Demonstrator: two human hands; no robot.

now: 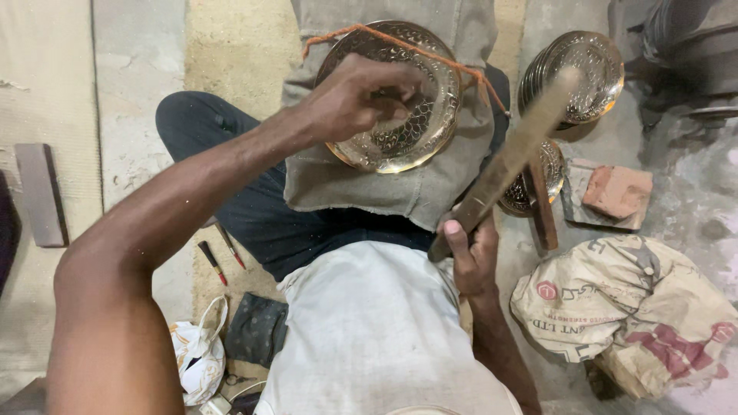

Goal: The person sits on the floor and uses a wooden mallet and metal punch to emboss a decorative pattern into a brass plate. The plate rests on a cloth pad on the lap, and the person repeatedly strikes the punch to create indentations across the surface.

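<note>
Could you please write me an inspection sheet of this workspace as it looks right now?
Surface: grey cloth pad over the person's lap; concrete floor with a tan mat.
Job's things: embossed brass plate on the pad; long flat wooden stick, blurred.
Clutter: stack of brass plates, another plate below it, brick piece, printed sack, two small red-tipped tools, white bag, wooden block.
Hands: left hand rests on the plate; right hand grips the stick's lower end.
Cables: none; an orange cord crosses the plate.
Surroundings: dark metal objects at top right, unclear.
</note>
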